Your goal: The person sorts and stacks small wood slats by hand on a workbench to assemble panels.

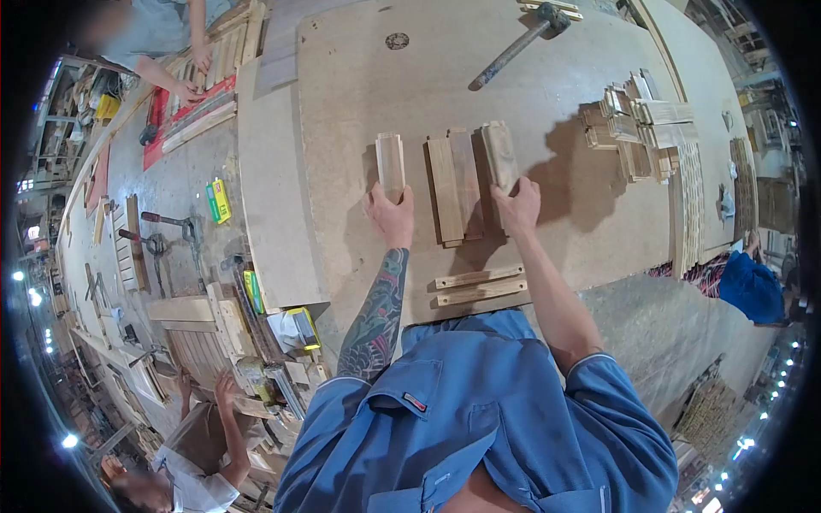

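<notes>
My left hand (392, 215) is closed around the near end of a short wooden slat (390, 159), which points away from me. To its right, my right hand (518, 207) grips another wooden slat (499, 147), held thumb and fingers along its sides. Between the two hands a pair of slats lies on the board, a light brown slat (444, 190) beside a greyer slat (466, 181). Nearer my body, two narrow wooden rails (481, 292) with holes at their ends lie crosswise on the worktable (359, 103).
A mallet (520, 50) lies at the back. Stacked slats (629, 128) stand at the right near long strips (688, 205). Left, another bench holds clamps (184, 231) and a yellow-green box (219, 201). One person works upper left, another lower left; a person in blue (753, 286) is right.
</notes>
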`<state>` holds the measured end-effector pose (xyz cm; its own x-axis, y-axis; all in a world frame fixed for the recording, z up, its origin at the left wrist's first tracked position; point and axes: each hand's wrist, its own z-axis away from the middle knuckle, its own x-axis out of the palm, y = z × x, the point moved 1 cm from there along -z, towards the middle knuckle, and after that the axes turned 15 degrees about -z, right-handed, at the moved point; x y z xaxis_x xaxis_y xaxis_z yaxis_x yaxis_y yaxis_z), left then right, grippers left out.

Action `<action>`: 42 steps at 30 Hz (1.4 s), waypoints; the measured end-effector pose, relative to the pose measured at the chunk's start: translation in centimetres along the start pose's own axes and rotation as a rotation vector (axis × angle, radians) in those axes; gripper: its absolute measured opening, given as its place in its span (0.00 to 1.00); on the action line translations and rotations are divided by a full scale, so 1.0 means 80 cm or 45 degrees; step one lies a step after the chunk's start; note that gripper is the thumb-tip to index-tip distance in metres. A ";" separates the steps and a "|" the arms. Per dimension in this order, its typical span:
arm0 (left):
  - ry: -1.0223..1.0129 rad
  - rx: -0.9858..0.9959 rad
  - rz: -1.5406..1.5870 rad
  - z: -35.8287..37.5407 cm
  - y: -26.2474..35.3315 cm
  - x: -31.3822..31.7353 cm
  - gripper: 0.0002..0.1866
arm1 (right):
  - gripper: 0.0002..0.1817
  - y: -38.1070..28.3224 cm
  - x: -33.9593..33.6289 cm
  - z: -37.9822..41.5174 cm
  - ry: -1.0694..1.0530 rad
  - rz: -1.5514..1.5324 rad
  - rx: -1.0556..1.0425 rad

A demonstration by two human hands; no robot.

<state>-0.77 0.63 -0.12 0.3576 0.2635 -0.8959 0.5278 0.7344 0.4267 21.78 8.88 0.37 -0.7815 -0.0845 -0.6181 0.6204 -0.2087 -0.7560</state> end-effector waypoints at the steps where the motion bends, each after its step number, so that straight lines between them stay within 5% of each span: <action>1: -0.010 0.068 0.148 0.008 0.013 0.006 0.32 | 0.26 -0.008 0.003 0.007 0.004 0.023 -0.008; 7: -0.030 0.055 0.422 -0.006 0.008 -0.005 0.30 | 0.28 0.012 -0.008 -0.001 0.189 -0.169 -0.118; 9: 0.167 0.046 0.203 -0.014 -0.011 -0.024 0.30 | 0.28 0.022 -0.020 -0.001 0.311 -0.110 -0.085; 11: 0.050 0.048 0.121 -0.008 -0.010 -0.015 0.31 | 0.32 0.019 -0.020 0.001 0.277 -0.044 0.045; 13: 0.244 0.202 -0.052 0.009 -0.001 0.011 0.31 | 0.33 0.014 0.004 0.012 0.288 -0.092 -0.078; 15: 0.064 0.155 0.076 -0.001 -0.018 0.004 0.31 | 0.34 0.030 -0.005 0.009 0.307 -0.149 -0.034; 18: 0.158 0.041 0.141 -0.005 -0.045 -0.018 0.33 | 0.35 0.023 -0.055 0.010 0.429 0.191 0.169; 21: 0.361 -0.019 -0.308 0.007 -0.051 -0.009 0.34 | 0.33 0.046 -0.035 0.011 0.301 0.253 -0.080; 24: 0.092 -0.059 -0.587 0.000 -0.033 0.008 0.35 | 0.32 0.029 -0.020 -0.016 0.188 0.079 -0.011; 25: -0.101 -0.019 -0.633 -0.014 -0.034 -0.001 0.35 | 0.32 0.016 -0.034 -0.024 0.179 0.021 -0.101; 26: 0.175 0.230 -0.694 -0.065 -0.106 0.063 0.33 | 0.30 0.017 -0.036 -0.043 0.170 -0.097 -0.199; 27: 0.191 0.320 -0.792 -0.090 -0.136 0.078 0.32 | 0.28 0.001 -0.059 -0.056 -0.139 -0.100 -0.057; 28: 0.020 0.595 -0.458 -0.093 -0.128 0.060 0.29 | 0.26 0.012 -0.063 -0.071 -0.228 -0.193 -0.027; 30: -0.541 -0.018 0.764 -0.081 -0.090 0.023 0.28 | 0.36 0.034 -0.074 -0.069 -0.014 -0.494 -0.331; 33: -0.081 0.146 0.479 -0.036 -0.107 -0.009 0.27 | 0.36 0.063 -0.197 -0.042 0.004 -0.283 -0.046; 34: 0.185 0.193 0.429 -0.037 -0.116 0.003 0.27 | 0.35 0.121 -0.221 -0.050 0.455 -0.485 -0.254; 36: 0.073 0.038 0.188 0.042 -0.062 -0.011 0.26 | 0.34 0.244 -0.326 -0.042 0.918 -0.348 -0.103; 37: 0.069 0.217 0.094 0.078 -0.032 0.002 0.26 | 0.36 0.326 -0.356 -0.038 1.284 -0.006 -0.001; 38: 0.067 0.394 -0.001 0.111 0.000 0.015 0.26 | 0.36 0.320 -0.439 -0.013 1.312 -0.125 0.222; 40: -0.162 0.551 -0.028 0.185 0.118 0.032 0.25 | 0.33 0.390 -0.491 -0.001 1.609 0.248 0.392; 42: -0.365 0.673 0.043 0.253 0.229 0.075 0.23 | 0.33 0.421 -0.516 0.002 1.501 0.045 0.520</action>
<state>26.61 2.97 4.84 0.5356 0.0479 -0.8431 0.7977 0.2989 0.5237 74.92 5.20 0.48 -0.0992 0.7841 -0.6126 0.4095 -0.5289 -0.7433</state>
